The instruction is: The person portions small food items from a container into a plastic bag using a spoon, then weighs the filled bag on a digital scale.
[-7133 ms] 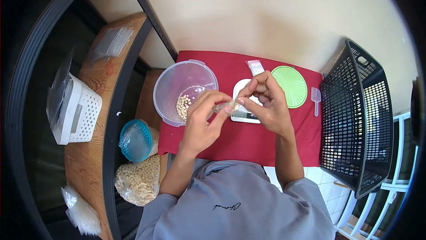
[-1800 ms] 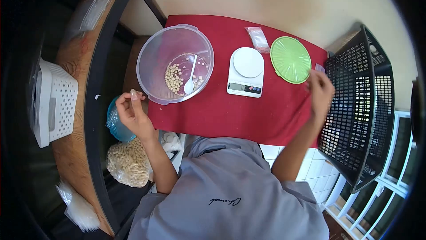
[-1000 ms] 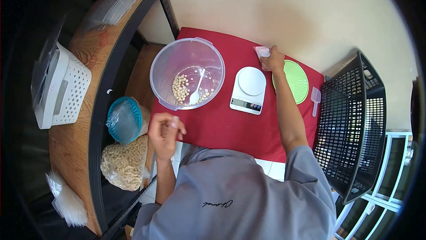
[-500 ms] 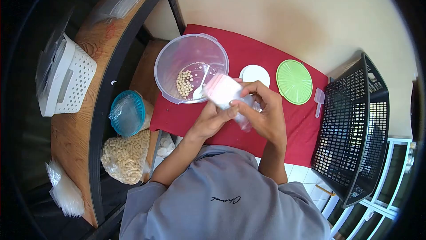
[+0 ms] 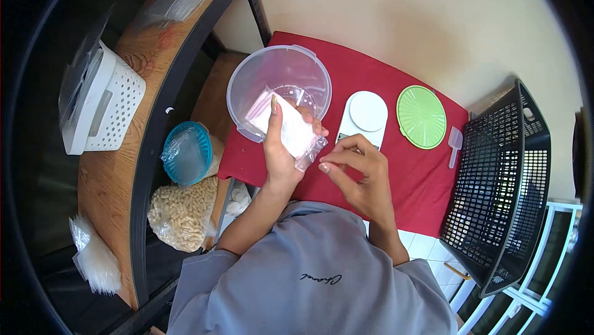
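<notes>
My left hand [image 5: 281, 155] is closed around a packet of small white plastic bags [image 5: 291, 127] with pink edges, thumb on top. The packet's clear wrapper end points toward my right hand [image 5: 365, 177], whose thumb and index finger are drawn together in a pinch just beside it. Whatever may be between those fingertips is too small to make out. Behind the packet stands a large clear plastic tub [image 5: 263, 65], its contents mostly hidden. A white kitchen scale [image 5: 367, 112] sits on the red-covered table [image 5: 396, 186], beyond my right hand.
A green lid [image 5: 422, 117] and a clear scoop [image 5: 455, 143] lie to the right, beside a black crate [image 5: 495, 180]. At left, a wooden shelf [image 5: 111, 199] carries a white basket [image 5: 117, 106]. Below are a blue basket [image 5: 203, 171] and a bag of peanuts [image 5: 182, 214].
The packet has shifted left into my left hand's grip alone. My right hand has come off it and moved down, uncovering more of the scale.
</notes>
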Motion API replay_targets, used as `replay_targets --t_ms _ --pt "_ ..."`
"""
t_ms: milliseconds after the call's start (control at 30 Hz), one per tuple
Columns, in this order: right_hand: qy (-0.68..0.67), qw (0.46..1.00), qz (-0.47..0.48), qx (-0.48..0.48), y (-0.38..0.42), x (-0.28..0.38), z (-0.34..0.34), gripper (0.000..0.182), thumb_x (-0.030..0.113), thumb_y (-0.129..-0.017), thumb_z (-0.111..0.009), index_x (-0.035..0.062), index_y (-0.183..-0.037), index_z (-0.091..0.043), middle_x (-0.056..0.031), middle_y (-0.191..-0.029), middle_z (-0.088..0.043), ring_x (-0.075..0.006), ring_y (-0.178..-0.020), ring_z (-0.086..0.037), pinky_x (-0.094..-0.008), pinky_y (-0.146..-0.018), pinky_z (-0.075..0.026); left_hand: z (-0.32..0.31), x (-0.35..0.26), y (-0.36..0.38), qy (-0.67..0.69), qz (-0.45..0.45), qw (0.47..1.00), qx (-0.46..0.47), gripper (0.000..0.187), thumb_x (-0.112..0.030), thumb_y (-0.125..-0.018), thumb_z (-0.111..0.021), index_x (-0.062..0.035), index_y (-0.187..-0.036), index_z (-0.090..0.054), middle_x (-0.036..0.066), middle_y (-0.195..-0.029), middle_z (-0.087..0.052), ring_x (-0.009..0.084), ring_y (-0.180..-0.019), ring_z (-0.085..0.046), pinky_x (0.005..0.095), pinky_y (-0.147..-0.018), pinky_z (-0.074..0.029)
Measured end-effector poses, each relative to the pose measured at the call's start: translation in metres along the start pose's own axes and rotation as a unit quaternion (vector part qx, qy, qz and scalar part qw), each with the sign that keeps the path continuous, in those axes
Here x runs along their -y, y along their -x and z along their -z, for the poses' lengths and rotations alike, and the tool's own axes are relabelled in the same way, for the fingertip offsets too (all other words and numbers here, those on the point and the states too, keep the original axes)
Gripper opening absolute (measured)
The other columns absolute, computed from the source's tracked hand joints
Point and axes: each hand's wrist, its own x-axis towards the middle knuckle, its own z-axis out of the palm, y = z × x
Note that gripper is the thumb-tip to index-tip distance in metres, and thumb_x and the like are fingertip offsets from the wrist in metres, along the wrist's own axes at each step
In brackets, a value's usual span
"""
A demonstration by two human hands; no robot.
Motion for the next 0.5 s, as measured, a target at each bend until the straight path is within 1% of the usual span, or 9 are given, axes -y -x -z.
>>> replay_targets --t_ms 33,167,267,333,367,400,433,467,500 --pt "-0.02 1.0 0.001 -0.003 0.001 0.002 -0.004 0.02 0.003 -0.078 -0.076 0.0012 -0.097 -0.072 -0.0085 -0.092 -0.058 -0.0166 -0.076 -0.06 -0.0275 -0.064 -0.051 -0.001 -0.002 -0.001 0.004 -0.003 1.0 -0.007 0.036 -0.045 -0.103 -0.038 -0.0101 -0.104 -0.049 0.008 -0.081 -0.055 0.0231 -0.072 -0.06 0.0422 -0.073 -0.054" --pt "-0.016 1.0 0.014 -0.021 0.0 0.0 -0.011 0.022 0.0 -0.079 -0.074 0.0017 -0.101 -0.072 -0.0091 -0.094 -0.057 -0.016 -0.074 -0.058 -0.0276 -0.064 -0.05 -0.004 -0.002 -0.002 0.029 0.0 1.0 -0.009 0.043 -0.048 -0.102 -0.035 -0.0083 -0.108 -0.052 0.01 -0.08 -0.056 0.0253 -0.073 -0.06 0.0438 -0.074 -0.052" --pt "0.024 0.997 0.065 -0.027 0.001 -0.012 -0.016 0.028 -0.001 -0.08 -0.071 0.0051 -0.107 -0.072 -0.0106 -0.103 -0.054 -0.0166 -0.08 -0.057 -0.0284 -0.066 -0.049 -0.006 -0.001 -0.002 0.022 0.012 1.0 0.001 0.044 -0.048 -0.102 -0.035 -0.0083 -0.106 -0.052 0.01 -0.081 -0.057 0.0259 -0.073 -0.06 0.0449 -0.076 -0.052" --pt "0.094 0.992 0.076 -0.036 0.0 -0.019 -0.02 0.035 0.001 -0.081 -0.069 0.0108 -0.114 -0.07 -0.0122 -0.113 -0.05 -0.0202 -0.094 -0.053 -0.0304 -0.071 -0.047 -0.01 0.0 0.0 -0.003 0.015 1.0 -0.013 0.044 -0.049 -0.102 -0.035 -0.0082 -0.106 -0.052 0.011 -0.081 -0.057 0.0263 -0.074 -0.061 0.0451 -0.076 -0.052" --pt "0.093 0.992 0.077 -0.036 -0.001 -0.019 -0.021 0.035 0.001 -0.081 -0.069 0.0108 -0.114 -0.07 -0.0122 -0.113 -0.05 -0.0202 -0.094 -0.053 -0.0304 -0.071 -0.047 -0.011 0.0 0.001 -0.028 0.017 0.999 -0.03 0.045 -0.049 -0.102 -0.034 -0.0081 -0.106 -0.052 0.012 -0.081 -0.058 0.0266 -0.074 -0.061 0.0454 -0.077 -0.052" --pt "0.12 0.989 0.08 -0.041 -0.003 -0.02 -0.022 0.037 0.002 -0.081 -0.068 0.0132 -0.116 -0.069 -0.014 -0.119 -0.049 -0.0233 -0.1 -0.051 -0.0312 -0.073 -0.047 -0.01 -0.001 0.002 -0.029 0.017 0.999 -0.03 0.045 -0.049 -0.102 -0.034 -0.0081 -0.106 -0.052 0.012 -0.081 -0.058 0.0266 -0.074 -0.061 0.0454 -0.077 -0.052" --pt "0.147 0.985 0.084 -0.046 -0.005 -0.02 -0.022 0.04 0.003 -0.081 -0.068 0.0157 -0.119 -0.068 -0.0159 -0.124 -0.047 -0.0265 -0.107 -0.048 -0.0321 -0.075 -0.046 -0.01 -0.001 0.002 -0.039 0.019 0.999 -0.029 0.045 -0.049 -0.102 -0.035 -0.0078 -0.104 -0.053 0.011 -0.082 -0.059 0.0248 -0.078 -0.063 0.0419 -0.075 -0.054" --pt "0.146 0.985 0.084 -0.046 -0.006 -0.02 -0.022 0.04 0.003 -0.081 -0.068 0.0157 -0.119 -0.068 -0.0159 -0.124 -0.047 -0.0265 -0.107 -0.048 -0.0321 -0.075 -0.046 -0.009 -0.002 0.003 -0.05 0.021 0.998 -0.027 0.045 -0.049 -0.103 -0.036 -0.0074 -0.103 -0.053 0.01 -0.082 -0.06 0.023 -0.081 -0.066 0.0383 -0.074 -0.056" --pt "0.165 0.98 0.1 -0.053 -0.008 -0.019 -0.022 0.041 0.003 -0.081 -0.067 0.0166 -0.12 -0.068 -0.018 -0.128 -0.046 -0.0296 -0.11 -0.047 -0.0329 -0.077 -0.047 -0.007 -0.001 0.003 -0.051 0.02 0.998 -0.027 0.045 -0.049 -0.103 -0.036 -0.0074 -0.103 -0.053 0.01 -0.082 -0.06 0.023 -0.081 -0.066 0.0383 -0.074 -0.056"
